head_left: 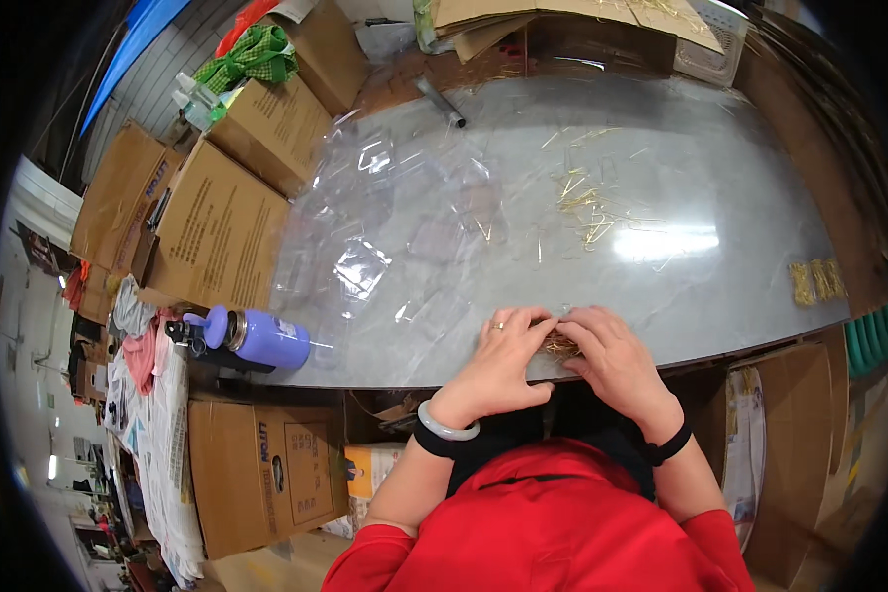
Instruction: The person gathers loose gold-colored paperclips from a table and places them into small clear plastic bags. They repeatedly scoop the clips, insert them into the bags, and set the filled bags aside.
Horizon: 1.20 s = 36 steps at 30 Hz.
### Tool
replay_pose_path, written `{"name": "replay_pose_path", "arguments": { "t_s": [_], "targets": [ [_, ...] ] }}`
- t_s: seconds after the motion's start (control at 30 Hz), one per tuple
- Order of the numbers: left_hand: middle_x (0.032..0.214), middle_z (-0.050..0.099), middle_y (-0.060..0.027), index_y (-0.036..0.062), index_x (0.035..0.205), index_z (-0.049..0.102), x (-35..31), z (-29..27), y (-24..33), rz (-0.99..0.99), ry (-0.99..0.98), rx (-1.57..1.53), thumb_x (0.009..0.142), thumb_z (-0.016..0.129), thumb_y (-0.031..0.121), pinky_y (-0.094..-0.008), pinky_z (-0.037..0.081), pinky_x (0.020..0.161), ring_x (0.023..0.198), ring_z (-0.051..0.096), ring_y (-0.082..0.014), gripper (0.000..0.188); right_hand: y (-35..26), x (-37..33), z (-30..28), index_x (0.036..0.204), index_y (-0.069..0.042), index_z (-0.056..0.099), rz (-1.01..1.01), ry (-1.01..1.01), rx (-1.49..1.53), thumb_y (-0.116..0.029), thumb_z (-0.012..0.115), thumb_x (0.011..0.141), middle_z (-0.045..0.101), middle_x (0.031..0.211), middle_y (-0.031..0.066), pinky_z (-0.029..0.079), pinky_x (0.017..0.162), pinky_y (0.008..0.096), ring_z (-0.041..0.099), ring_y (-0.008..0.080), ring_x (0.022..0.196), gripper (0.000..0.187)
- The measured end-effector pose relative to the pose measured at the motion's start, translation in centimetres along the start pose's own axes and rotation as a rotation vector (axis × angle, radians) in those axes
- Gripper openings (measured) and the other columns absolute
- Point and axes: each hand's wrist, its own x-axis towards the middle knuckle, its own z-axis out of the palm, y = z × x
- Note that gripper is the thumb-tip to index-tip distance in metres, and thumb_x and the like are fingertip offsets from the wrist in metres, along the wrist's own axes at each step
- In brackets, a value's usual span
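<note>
At the near edge of the grey table (523, 286), my left hand (503, 357) and my right hand (614, 357) come together around a small bundle of thin gold wire pieces (559, 345). The fingers of both hands are curled in, with their tips close to each other over the bundle. My hands hide part of it. Farther off, a loose scatter of gold wire pieces (590, 212) lies on the tabletop, some looking bent like hooks. Three packed bundles of gold wire (817, 282) sit side by side at the right edge.
Clear plastic bags (365, 266) spread over the table's left half. A purple bottle (271, 338) lies at the near left corner. Cardboard boxes (222, 227) line the left side. A dark tube (441, 104) lies toward the back, near a white plastic basket (712, 44).
</note>
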Motion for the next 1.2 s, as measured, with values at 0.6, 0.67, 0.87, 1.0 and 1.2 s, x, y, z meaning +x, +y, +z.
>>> {"name": "replay_pose_path", "arguments": {
  "t_s": [0.6,0.67,0.87,1.0,1.2],
  "targets": [
    [0.134,0.048,-0.0232,-0.0037,0.130,0.053,0.3,3.5,-0.1,0.041,0.177,-0.031,0.084,0.074,0.008,-0.0483,0.041,0.108,0.129,0.045,-0.0448,0.052,-1.8,0.1,0.8,0.153,0.002,0.026,0.249,0.083,0.442,0.006,0.052,0.075,0.032,0.155,0.0270,0.026,0.121,0.0469,0.028,0.0439,0.147,0.083],
    [0.135,0.048,-0.0246,-0.0041,0.132,0.050,0.2,3.5,-0.2,0.040,0.190,-0.029,0.085,0.073,0.007,-0.0484,0.041,0.108,0.130,0.045,-0.0455,0.053,-0.7,0.4,-0.4,0.154,0.002,0.025,0.218,0.030,0.349,0.003,0.057,0.075,0.032,0.155,0.0268,0.026,0.121,0.0472,0.027,0.0438,0.147,0.085],
    [0.136,0.048,-0.0267,-0.0028,0.137,0.044,0.1,3.6,-0.2,0.042,0.214,-0.045,0.088,0.071,0.008,-0.0501,0.040,0.109,0.131,0.045,-0.0472,0.058,1.4,1.3,-1.3,0.145,-0.002,0.043,0.078,-0.206,0.075,-0.017,0.078,0.082,0.053,0.141,0.0185,0.029,0.120,0.0514,0.041,0.0334,0.141,0.074],
    [0.136,0.049,-0.0269,-0.0025,0.137,0.045,0.0,3.8,-0.3,0.033,0.220,-0.069,0.088,0.071,0.009,-0.0523,0.038,0.112,0.130,0.046,-0.0477,0.057,1.5,0.4,-1.0,0.139,-0.002,0.050,0.134,-0.003,0.145,-0.014,0.076,0.083,0.058,0.132,0.0173,0.033,0.115,0.0501,0.048,0.0362,0.131,0.063],
    [0.134,0.049,-0.0222,-0.0028,0.139,0.045,-0.1,3.9,-0.4,0.040,0.221,0.028,0.088,0.071,0.011,-0.0593,0.030,0.115,0.131,0.045,-0.0444,0.059,-0.7,-1.6,-0.7,0.113,-0.005,0.066,0.282,0.286,-0.231,-0.003,0.072,0.081,0.066,0.104,0.0093,0.047,0.084,0.0451,0.058,0.0315,0.098,0.034]
  ]
}}
